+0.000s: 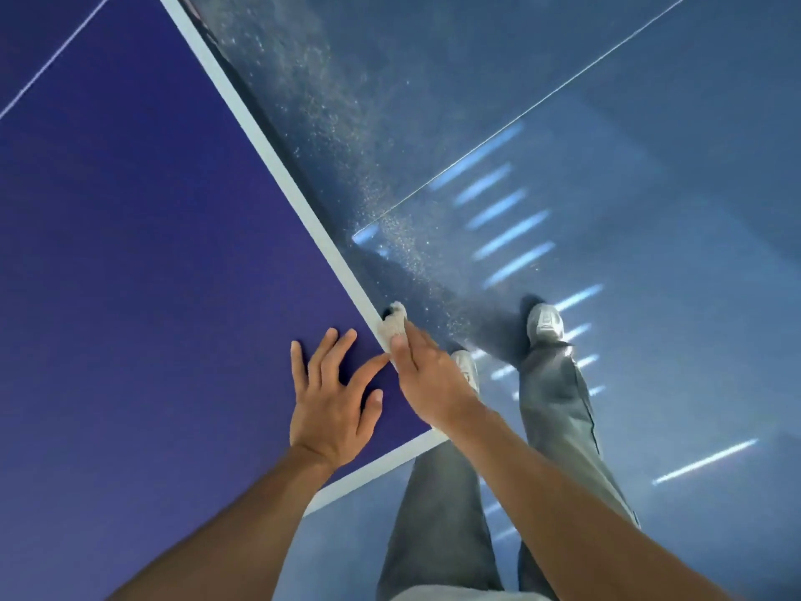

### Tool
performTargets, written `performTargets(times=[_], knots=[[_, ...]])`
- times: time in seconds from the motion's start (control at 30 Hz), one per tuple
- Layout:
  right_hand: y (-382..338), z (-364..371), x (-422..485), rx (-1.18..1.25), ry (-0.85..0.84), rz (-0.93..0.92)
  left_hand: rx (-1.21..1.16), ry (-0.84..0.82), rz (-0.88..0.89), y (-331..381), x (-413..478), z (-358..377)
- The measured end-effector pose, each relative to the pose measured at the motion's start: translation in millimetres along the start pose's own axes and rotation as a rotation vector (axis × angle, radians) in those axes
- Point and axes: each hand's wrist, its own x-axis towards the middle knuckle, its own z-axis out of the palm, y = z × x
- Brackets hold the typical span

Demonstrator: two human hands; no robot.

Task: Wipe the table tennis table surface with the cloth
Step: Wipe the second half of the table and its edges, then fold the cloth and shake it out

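- Head camera looks steeply down at one corner of a deep blue desk [130, 275], and we see its top as flat, matte and even in colour.
- A broad white band [268, 136] runs along the desk's side rim and meets a second band at the near corner; a thin white line [52, 62] crosses the top at far left.
- Beside the desk lies a glossy blue-grey floor [650, 123], smooth enough to mirror short bright bars of light [503, 219].
- A pale, grainy scatter of specks [329, 123] spreads over the floor alongside the rim, and a fine straight line [542, 106] cuts across the floor.
- We find the cloth [393, 323], small, light grey and nubbly, bunched into a lump on the white band right at the side rim, near the corner.
- Our right hand [429, 379] holds the cloth: the thumb presses its near end and the other fingers run close together along the rim side, clamped on the fabric.
- Our left hand [333, 409] rests on the blue top just beside it, fingers straight and spread apart, holding nothing; its forefinger tip nearly meets the right thumb.
- Both forearms are bare.
- Below the arms we see loose grey trousers [559, 409] of a soft, creased weave, and pale shoes [545, 321] planted on the floor.
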Motion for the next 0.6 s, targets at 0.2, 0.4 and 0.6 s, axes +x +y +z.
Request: performTargets(times=[0.2,0.4,0.6], knots=[[-31.0,-50.4,11.4,0.453,-0.054,0.057,-0.156,-0.023,-0.287,31.5,18.4,-32.9],[-52.8,-151.3,-51.8,0.86,-0.15,0.092,-0.984,0.292,-0.766,122.4,97.0,-126.5],[-102.1,-253.0,-101.7,0.868,-0.149,-0.122,-1.298,0.009,-0.721,185.5,165.9,-222.4]])
